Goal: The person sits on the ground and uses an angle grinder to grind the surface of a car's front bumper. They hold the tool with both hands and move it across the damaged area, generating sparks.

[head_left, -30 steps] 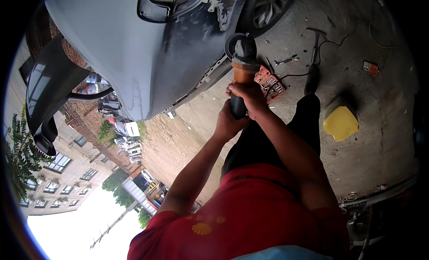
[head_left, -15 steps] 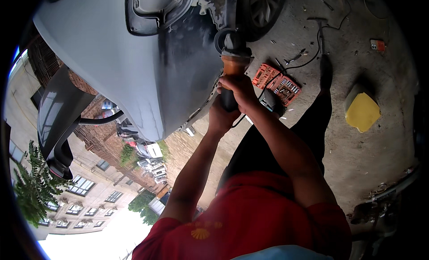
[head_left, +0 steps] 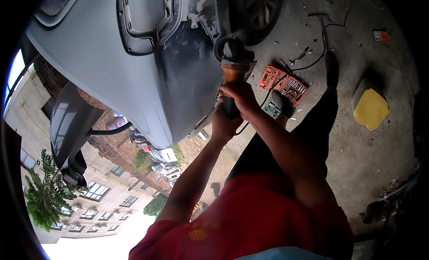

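Note:
My right hand (head_left: 237, 95) is wrapped around the black handle of an angle grinder with an orange body (head_left: 234, 72). My left hand (head_left: 225, 123) grips the same handle, lower and partly behind the right. The grinder's round guard and head lie in front of the grey car body panel (head_left: 134, 90), beside its dark, patchy, scuffed area near the wheel (head_left: 259, 12); contact with the panel I cannot tell. A black cord runs from the handle across the floor.
An open orange tool case (head_left: 295, 90) and a green one (head_left: 270, 109) lie by my feet. A yellow container (head_left: 371, 109), a hammer-like tool (head_left: 318, 16) and loose small tools (head_left: 299, 56) are on the concrete. A dark glossy panel (head_left: 71, 117) juts out at left.
The view has turned, so car, building and floor objects sit differently in the picture, and more of the tool cases shows. The grinder has shifted slightly left in view, still in both hands.

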A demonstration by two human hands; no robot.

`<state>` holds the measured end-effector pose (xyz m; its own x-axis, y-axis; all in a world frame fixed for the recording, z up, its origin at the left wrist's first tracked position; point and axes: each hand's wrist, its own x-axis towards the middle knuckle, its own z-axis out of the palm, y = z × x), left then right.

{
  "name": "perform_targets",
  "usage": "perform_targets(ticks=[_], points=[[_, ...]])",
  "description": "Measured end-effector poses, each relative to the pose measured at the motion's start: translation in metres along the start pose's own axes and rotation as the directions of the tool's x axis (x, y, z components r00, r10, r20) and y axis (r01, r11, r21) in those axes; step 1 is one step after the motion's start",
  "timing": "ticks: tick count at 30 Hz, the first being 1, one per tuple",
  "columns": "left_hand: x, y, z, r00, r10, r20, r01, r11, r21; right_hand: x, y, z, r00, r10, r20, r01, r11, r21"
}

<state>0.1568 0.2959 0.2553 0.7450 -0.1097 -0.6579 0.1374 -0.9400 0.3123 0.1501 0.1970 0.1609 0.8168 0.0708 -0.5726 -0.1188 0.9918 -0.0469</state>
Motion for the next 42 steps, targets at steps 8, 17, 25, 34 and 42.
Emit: perform_targets(ticks=[8, 17, 25, 34, 42], points=[[0.005, -0.006, 0.0, 0.998, 0.043, -0.037, -0.042, 0.999, 0.021, 0.002, -0.007, 0.001, 1.0, 0.004, 0.018, -0.004, 0.999, 0.033], [0.016, 0.036, -0.009, 0.997, -0.014, -0.073, 0.019, 0.997, 0.077, 0.009, -0.037, 0.015, 0.998, -0.032, 0.059, 0.029, 0.998, 0.051], [0.02, 0.034, -0.009, 1.0, 0.006, -0.029, -0.006, 1.0, 0.022, 0.014, -0.043, 0.017, 0.996, -0.079, 0.046, 0.077, 0.996, 0.054], [-0.017, 0.026, -0.008, 0.995, -0.103, 0.012, 0.103, 0.995, 0.0, -0.01, -0.011, 0.009, 0.996, 0.086, -0.015, -0.085, 0.996, 0.036], [0.008, 0.041, -0.031, 0.999, -0.021, 0.05, 0.027, 0.993, -0.113, 0.004, -0.04, 0.041, 0.995, -0.097, 0.005, 0.097, 0.985, -0.14]])
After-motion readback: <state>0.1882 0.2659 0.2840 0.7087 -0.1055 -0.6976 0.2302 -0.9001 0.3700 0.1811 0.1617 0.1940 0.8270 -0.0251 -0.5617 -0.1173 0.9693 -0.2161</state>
